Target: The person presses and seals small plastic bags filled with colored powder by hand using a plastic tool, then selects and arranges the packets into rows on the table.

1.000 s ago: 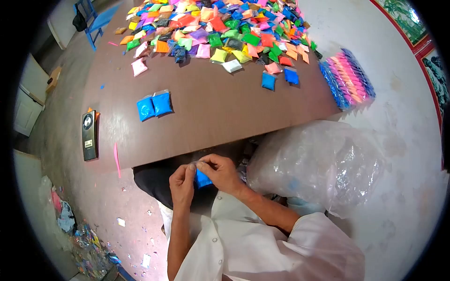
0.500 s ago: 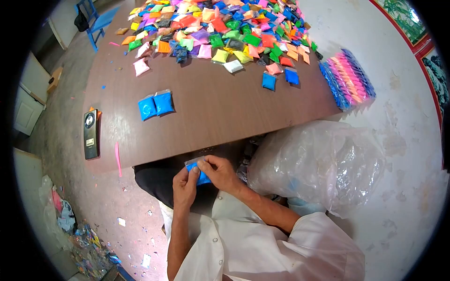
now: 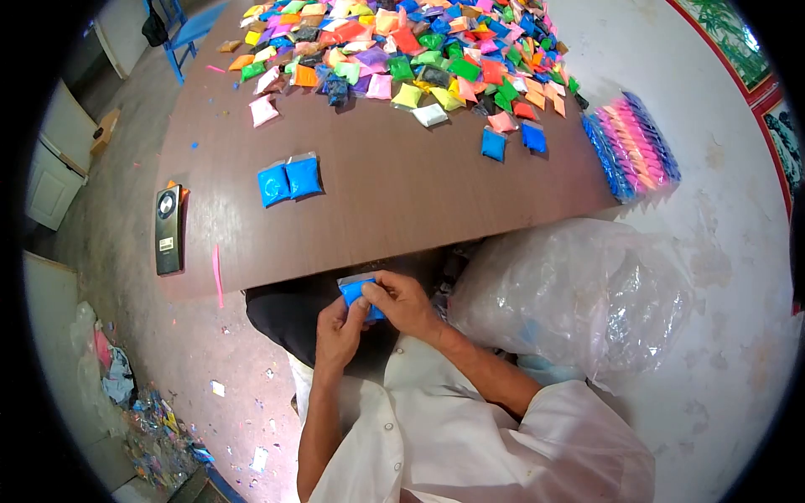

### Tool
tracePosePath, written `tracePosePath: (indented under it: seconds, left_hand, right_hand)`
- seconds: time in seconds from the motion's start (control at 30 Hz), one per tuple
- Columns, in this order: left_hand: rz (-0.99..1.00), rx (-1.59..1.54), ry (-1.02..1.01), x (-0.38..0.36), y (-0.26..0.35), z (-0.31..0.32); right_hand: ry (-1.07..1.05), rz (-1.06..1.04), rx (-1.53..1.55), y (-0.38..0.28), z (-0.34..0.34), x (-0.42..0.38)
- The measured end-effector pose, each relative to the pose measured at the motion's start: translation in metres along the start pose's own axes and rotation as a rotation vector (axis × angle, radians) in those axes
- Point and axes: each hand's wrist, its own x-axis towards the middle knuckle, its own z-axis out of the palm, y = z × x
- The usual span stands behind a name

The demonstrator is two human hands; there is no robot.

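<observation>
A small blue packet [image 3: 354, 291] with a clear top strip is held between both hands, just below the table's front edge. My left hand [image 3: 338, 335] pinches its lower left part with the thumb on top. My right hand [image 3: 402, 303] grips its right side, thumb and fingers closed on it. On the brown table [image 3: 377, 184], two blue packets [image 3: 289, 179] lie side by side to the left. A lighter blue packet [image 3: 493, 144] and a darker blue packet [image 3: 533, 137] lie farther right, near a large pile of coloured packets [image 3: 419, 63].
A phone [image 3: 168, 230] and a pink strip [image 3: 218, 275] lie at the table's left. Bundled packets [image 3: 633, 147] rest at the right edge. A big clear plastic bag [image 3: 570, 293] bulges beside my right arm. A blue chair [image 3: 186, 35] stands back left.
Both hands have shifted slightly up with the packet, and more of its blue face shows. The whole view has shifted a little, moving the table items slightly right.
</observation>
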Motion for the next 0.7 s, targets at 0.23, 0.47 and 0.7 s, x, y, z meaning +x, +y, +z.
tracePosePath:
  seconds: [0.23,0.47,0.7]
  left_hand:
    - [-0.039,-0.075,0.021,0.006,0.001,0.003]
    - [-0.018,-0.044,-0.059,0.01,-0.006,-0.002]
    - [-0.016,-0.054,-0.022,0.006,-0.01,-0.004]
  right_hand:
    - [0.006,0.02,0.226,0.009,-0.002,0.002]
    - [0.137,0.04,0.178,-0.002,-0.005,0.004]
    - [0.08,0.081,0.199,-0.012,-0.005,-0.001]
